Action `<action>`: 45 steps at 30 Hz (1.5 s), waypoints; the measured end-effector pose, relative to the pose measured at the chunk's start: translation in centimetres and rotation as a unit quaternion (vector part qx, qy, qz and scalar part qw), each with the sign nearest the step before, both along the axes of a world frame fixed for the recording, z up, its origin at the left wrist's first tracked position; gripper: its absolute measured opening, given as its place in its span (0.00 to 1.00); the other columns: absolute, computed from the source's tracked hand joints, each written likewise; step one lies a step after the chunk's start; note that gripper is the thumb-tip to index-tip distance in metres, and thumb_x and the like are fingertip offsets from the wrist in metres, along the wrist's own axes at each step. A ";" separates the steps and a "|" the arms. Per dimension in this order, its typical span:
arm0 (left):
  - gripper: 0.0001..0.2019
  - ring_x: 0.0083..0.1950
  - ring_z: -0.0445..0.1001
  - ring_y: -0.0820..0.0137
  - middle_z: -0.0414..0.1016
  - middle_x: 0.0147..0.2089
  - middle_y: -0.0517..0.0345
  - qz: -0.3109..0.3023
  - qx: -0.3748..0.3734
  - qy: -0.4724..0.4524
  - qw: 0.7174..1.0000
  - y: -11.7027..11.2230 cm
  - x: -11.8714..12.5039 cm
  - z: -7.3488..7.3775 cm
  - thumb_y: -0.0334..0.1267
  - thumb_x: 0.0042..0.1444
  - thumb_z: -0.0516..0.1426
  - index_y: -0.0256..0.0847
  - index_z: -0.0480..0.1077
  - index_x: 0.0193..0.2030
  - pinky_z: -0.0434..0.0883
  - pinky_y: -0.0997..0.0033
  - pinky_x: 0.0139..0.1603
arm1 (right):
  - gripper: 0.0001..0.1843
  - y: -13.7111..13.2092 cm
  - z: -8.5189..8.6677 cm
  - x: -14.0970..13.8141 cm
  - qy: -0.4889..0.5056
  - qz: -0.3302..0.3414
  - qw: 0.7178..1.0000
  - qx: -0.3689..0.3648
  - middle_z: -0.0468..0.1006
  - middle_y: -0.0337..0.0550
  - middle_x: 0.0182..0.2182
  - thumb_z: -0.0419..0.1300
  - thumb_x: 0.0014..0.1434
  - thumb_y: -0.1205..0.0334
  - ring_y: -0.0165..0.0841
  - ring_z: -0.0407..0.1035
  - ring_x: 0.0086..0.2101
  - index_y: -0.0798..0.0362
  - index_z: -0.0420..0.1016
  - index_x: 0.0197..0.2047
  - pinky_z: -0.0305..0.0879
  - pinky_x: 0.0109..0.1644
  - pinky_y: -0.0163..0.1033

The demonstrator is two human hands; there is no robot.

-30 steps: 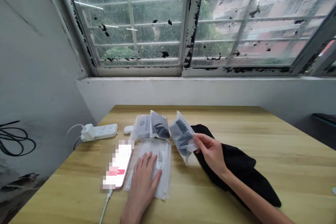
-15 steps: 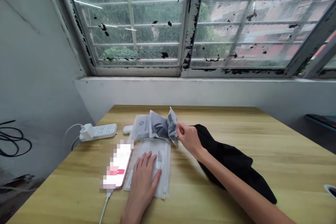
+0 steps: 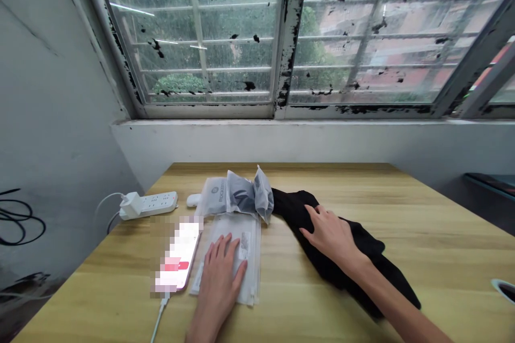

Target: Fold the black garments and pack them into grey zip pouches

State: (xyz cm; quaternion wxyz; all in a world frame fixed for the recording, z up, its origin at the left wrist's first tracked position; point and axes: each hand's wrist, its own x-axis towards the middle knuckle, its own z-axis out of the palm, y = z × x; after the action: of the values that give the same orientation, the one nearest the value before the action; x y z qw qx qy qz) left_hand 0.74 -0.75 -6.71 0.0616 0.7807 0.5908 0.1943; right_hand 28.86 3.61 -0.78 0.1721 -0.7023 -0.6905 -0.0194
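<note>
My left hand [image 3: 220, 273] lies flat with fingers spread on a stack of clear plastic zip bags [image 3: 250, 268]. My right hand [image 3: 330, 231] rests on black fabric [image 3: 372, 273], its thumb and fingers apart. The fabric is long and folded, stretching from the bags toward the front right. Behind my left hand is a row of frosted plastic pouches with dark contents: one flat printed pouch [image 3: 213, 198], a bulging pouch [image 3: 241, 195] and a bunched pouch [image 3: 263, 197] beside the fabric's far end.
A lit phone [image 3: 181, 252] with a charging cable [image 3: 160, 317] lies left of my left hand. Farther left are a white power strip [image 3: 159, 203] with a plugged-in adapter [image 3: 131, 206] and a small white object [image 3: 193, 201]. A window [image 3: 201, 53] stands behind the wooden table [image 3: 341, 177].
My right hand has let go of the bunched pouch and moved right and nearer onto the black fabric. My left hand stays in place on the zip bags.
</note>
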 end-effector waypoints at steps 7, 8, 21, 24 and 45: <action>0.21 0.68 0.68 0.50 0.72 0.66 0.44 -0.003 0.005 0.005 1.000 0.1 0.0 -0.5 0.40 0.65 0.51 0.41 0.71 0.63 0.66 0.44 0.67 | 0.06 0.9 1.2 2.7 -0.013 -0.027 0.999 0.036 0.84 0.47 0.32 0.60 0.59 0.65 0.43 0.79 0.33 0.50 0.79 0.34 0.63 0.32 0.39; 0.21 0.68 0.68 0.51 0.72 0.66 0.44 -0.002 0.006 0.008 1.000 0.1 0.0 -0.5 0.40 0.65 0.52 0.41 0.70 0.63 0.66 0.44 0.67 | 0.08 1.0 1.6 2.9 -0.009 -0.036 0.998 0.050 0.84 0.48 0.33 0.59 0.60 0.64 0.43 0.79 0.33 0.50 0.80 0.35 0.63 0.33 0.39; 0.20 0.68 0.68 0.50 0.72 0.66 0.43 -0.002 0.002 -0.013 1.000 0.1 -0.3 -0.3 0.40 0.65 0.53 0.41 0.72 0.62 0.67 0.44 0.66 | 0.23 -3.8 3.7 0.5 0.206 0.040 0.970 0.126 0.72 0.38 0.15 0.56 0.60 0.41 0.34 0.64 0.17 0.47 0.70 0.21 0.57 0.24 0.38; 0.20 0.68 0.67 0.51 0.72 0.66 0.44 -0.011 0.001 -0.020 1.000 0.1 -0.4 -0.3 0.40 0.65 0.52 0.42 0.71 0.62 0.66 0.44 0.67 | 0.26 -4.4 1.8 -0.6 0.237 0.071 0.964 0.096 0.71 0.40 0.14 0.54 0.60 0.39 0.35 0.63 0.16 0.47 0.67 0.18 0.57 0.22 0.39; 0.11 0.30 0.73 0.64 0.76 0.29 0.57 -0.009 -0.116 -0.217 0.969 -2.1 3.4 4.3 0.46 0.58 0.58 0.43 0.73 0.30 0.68 0.69 0.33 | 0.25 -6.8 0.8 -5.5 0.558 0.006 0.825 0.092 0.68 0.34 0.15 0.60 0.57 0.36 0.32 0.65 0.16 0.52 0.78 0.37 0.63 0.18 0.34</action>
State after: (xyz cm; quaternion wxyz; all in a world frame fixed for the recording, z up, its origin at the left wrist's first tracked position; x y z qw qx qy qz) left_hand 4.14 -2.80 -2.38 0.2801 0.7129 0.5744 0.2886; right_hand 23.36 -3.23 0.05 0.5919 -0.5699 -0.4758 0.3137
